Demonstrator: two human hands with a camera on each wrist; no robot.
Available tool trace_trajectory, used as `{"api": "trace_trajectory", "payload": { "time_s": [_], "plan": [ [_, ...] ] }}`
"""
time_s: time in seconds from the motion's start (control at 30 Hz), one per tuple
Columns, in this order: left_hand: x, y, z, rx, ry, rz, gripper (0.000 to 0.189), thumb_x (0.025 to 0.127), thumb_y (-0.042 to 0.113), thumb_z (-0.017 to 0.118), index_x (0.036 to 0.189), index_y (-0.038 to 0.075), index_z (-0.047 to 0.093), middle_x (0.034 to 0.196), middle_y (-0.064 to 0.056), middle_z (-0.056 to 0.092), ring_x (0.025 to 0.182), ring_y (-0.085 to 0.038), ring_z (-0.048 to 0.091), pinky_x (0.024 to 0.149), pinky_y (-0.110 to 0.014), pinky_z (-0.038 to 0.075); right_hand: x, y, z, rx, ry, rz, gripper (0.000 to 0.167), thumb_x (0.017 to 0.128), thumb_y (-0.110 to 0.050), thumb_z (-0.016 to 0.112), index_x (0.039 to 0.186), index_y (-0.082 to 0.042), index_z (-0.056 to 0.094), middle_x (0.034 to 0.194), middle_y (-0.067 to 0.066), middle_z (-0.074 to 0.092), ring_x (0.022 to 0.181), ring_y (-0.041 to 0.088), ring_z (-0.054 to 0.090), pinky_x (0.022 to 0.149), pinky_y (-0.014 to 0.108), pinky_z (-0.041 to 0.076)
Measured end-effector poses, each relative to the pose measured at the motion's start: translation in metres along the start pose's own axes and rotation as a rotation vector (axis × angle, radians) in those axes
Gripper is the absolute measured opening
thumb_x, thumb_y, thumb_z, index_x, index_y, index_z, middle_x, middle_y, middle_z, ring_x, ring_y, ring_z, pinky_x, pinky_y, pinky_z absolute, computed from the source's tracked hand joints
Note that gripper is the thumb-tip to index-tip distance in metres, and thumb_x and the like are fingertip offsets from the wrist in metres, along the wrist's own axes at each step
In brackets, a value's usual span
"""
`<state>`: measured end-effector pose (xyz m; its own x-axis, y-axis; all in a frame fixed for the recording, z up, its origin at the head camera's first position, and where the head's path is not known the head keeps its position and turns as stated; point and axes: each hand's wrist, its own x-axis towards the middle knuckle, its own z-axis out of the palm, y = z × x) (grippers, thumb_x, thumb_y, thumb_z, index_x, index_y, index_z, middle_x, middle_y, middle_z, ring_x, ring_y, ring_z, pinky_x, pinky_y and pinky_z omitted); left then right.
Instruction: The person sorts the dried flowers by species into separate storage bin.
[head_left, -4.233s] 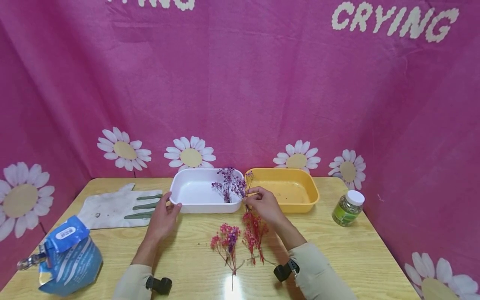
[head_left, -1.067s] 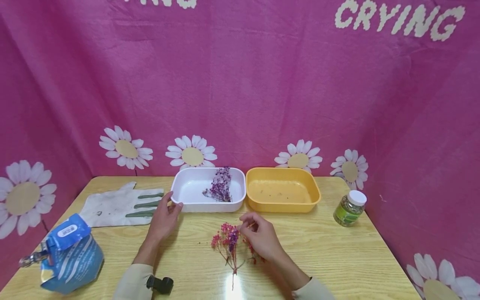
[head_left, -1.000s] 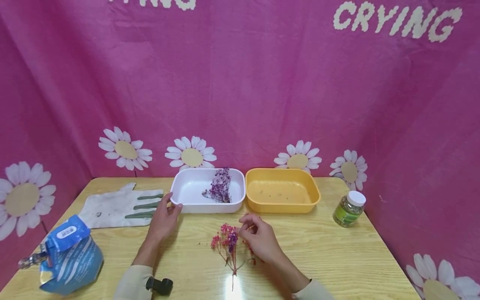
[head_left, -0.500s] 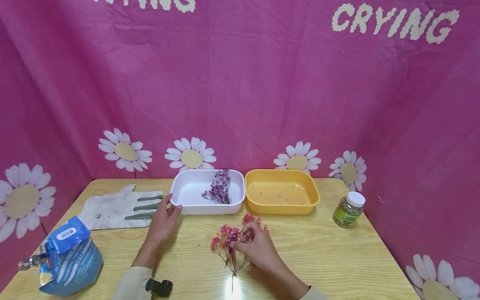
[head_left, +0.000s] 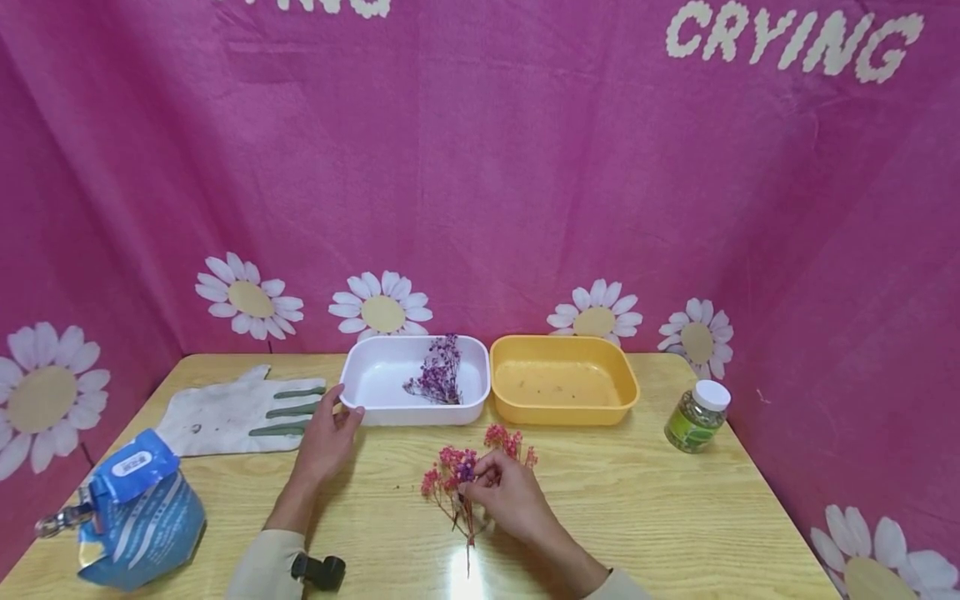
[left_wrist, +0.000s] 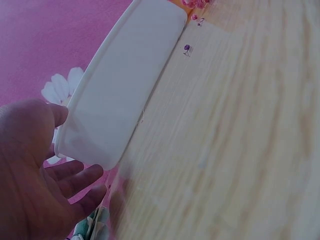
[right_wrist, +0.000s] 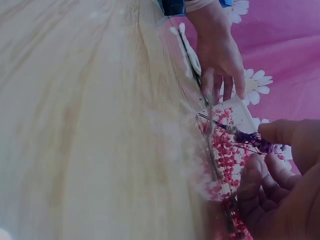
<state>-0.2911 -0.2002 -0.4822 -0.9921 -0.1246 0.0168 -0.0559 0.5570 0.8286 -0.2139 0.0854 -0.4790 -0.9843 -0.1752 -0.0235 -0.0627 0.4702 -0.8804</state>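
Yellow tray set right of white tray, glove laid left, pink flowers in front. White tray's corner gripped by left hand; purple sprig pinched by right hand.

Hand holding white tray, wooden table

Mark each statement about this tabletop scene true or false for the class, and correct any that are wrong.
1. The left hand holds the white tray by a corner. True.
2. The purple bunch lies in the yellow tray. False: the purple bunch lies in the white tray.
3. The right hand pinches a purple sprig beside pink flowers. True.
4. The glove lies between the two trays. False: the glove lies to the left of the white tray.
5. The jar has a white lid. True.
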Motion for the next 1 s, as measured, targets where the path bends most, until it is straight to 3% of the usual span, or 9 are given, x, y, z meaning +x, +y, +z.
{"api": "trace_trajectory", "payload": {
  "time_s": [0.2,0.4,0.77,1.0],
  "plan": [
    [0.0011,-0.0002,0.0006,0.007,0.002,0.004,0.062,0.102,0.029,0.046,0.153,0.007,0.019,0.154,-0.021,0.03,0.133,-0.04,0.045,0.108,-0.051,0.042,0.0006,0.0016,-0.0006,-0.025,-0.001,0.011,0.021,0.079,-0.024,0.077,0.091,-0.012,0.066,0.08,-0.001,0.065,0.064,0.011,0.059,0.062,0.023,0.05],
    [0.0014,-0.0022,0.0002,-0.001,0.002,0.011,0.062,0.102,0.028,0.046,0.153,0.005,0.019,0.154,-0.022,0.03,0.133,-0.04,0.046,0.108,-0.051,0.041,0.0017,0.0023,-0.0004,-0.001,-0.009,0.008,0.013,0.083,-0.022,0.072,0.089,-0.011,0.068,0.078,0.0,0.066,0.06,0.012,0.058,0.055,0.024,0.051],
    [0.0006,0.0002,-0.0005,-0.011,0.006,0.021,0.062,0.101,0.027,0.048,0.152,0.005,0.02,0.153,-0.022,0.033,0.131,-0.041,0.048,0.107,-0.051,0.043,0.0049,-0.0008,-0.0061,0.322,-0.021,0.048,0.012,0.09,-0.01,0.061,0.097,0.0,0.06,0.07,0.001,0.059,0.057,0.012,0.058,0.049,0.021,0.046],
    [-0.0002,-0.001,0.0008,-0.013,0.0,0.017,0.063,0.101,0.029,0.047,0.152,0.006,0.02,0.153,-0.022,0.033,0.131,-0.04,0.048,0.105,-0.05,0.045,0.0056,-0.0027,-0.0085,0.417,-0.044,0.016,0.025,0.089,-0.007,0.063,0.112,0.002,0.057,0.082,0.002,0.066,0.065,0.009,0.059,0.058,0.021,0.05]
  ]
}}
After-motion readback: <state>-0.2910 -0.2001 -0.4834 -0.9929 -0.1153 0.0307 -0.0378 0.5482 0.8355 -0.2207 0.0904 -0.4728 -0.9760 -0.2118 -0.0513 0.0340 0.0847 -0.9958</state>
